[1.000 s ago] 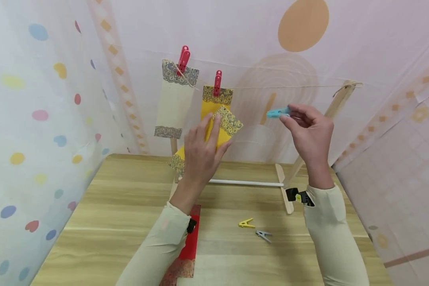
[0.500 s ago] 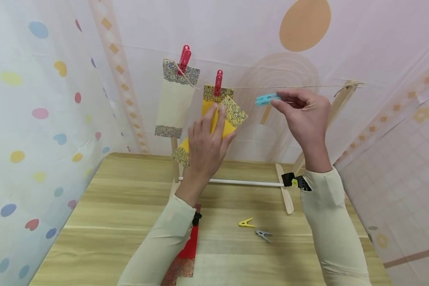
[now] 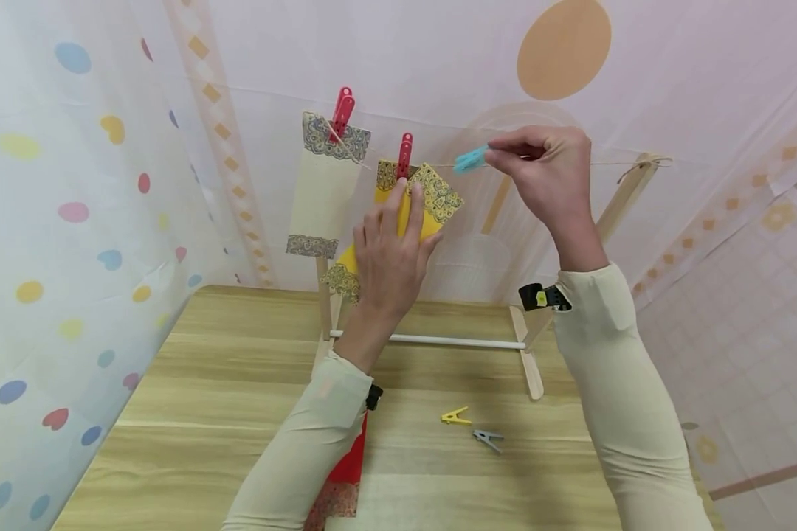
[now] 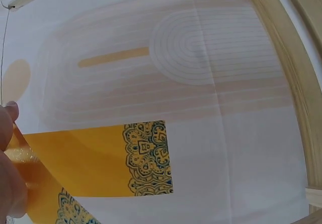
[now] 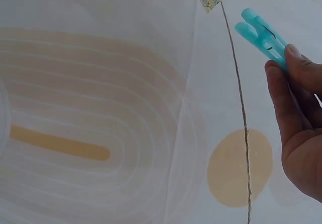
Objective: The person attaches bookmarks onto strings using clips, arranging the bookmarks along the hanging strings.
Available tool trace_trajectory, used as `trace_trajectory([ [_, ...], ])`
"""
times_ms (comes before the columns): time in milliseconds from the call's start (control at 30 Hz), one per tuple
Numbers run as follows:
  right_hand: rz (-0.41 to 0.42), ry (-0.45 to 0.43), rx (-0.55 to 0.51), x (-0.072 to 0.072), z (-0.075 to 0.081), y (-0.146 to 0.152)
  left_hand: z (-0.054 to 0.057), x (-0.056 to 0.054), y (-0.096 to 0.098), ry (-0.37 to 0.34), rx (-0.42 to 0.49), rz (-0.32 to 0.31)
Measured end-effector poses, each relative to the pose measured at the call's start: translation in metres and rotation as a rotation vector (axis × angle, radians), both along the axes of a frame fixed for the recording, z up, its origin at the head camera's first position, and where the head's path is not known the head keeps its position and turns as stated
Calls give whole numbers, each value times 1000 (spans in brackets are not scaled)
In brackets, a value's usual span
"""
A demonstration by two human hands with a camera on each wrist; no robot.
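My left hand (image 3: 392, 258) holds a yellow paper strip (image 3: 442, 193) with patterned ends, tilted, its fingers across the front. The strip's upper end overlaps a second yellow strip (image 3: 386, 172), which hangs from the string under a red clothespin (image 3: 405, 156). In the left wrist view that hanging strip (image 4: 85, 158) lies behind the held one. Between thumb and fingertips, my right hand (image 3: 550, 177) pinches a light blue clothespin (image 3: 470, 159) by its handle end. The pin's tip points left, close to the string (image 5: 240, 93); in the right wrist view it appears beside the string, apart from it.
A cream strip (image 3: 324, 188) hangs at left from another red clothespin (image 3: 341, 116). The string ends at a wooden post (image 3: 627, 195), with a white rod (image 3: 452, 340) low across the stand. A yellow clothespin (image 3: 456, 417), a grey clothespin (image 3: 488, 439) and a red strip (image 3: 350, 459) lie on the table.
My right hand has moved up and left with the light blue clothespin, towards the string. My left hand has raised the yellow strip slightly, bringing its top end near string height.
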State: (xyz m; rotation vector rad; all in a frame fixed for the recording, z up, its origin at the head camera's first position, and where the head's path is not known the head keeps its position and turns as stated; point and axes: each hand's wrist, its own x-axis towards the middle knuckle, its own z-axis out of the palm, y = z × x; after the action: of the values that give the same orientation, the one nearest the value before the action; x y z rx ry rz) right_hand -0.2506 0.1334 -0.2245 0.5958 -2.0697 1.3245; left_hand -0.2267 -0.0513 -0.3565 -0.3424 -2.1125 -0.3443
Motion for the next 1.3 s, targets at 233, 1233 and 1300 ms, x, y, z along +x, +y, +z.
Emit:
trace_trajectory([
  [233,-16,-61,87,-8,6,-3,3,-2,4,4,12,15],
  [1233,32,-78,234,-20,18,-5,10,-13,17,40,42,20],
  [1300,29,-76,234,-19,20,-4,11,-13,18,38,46,15],
])
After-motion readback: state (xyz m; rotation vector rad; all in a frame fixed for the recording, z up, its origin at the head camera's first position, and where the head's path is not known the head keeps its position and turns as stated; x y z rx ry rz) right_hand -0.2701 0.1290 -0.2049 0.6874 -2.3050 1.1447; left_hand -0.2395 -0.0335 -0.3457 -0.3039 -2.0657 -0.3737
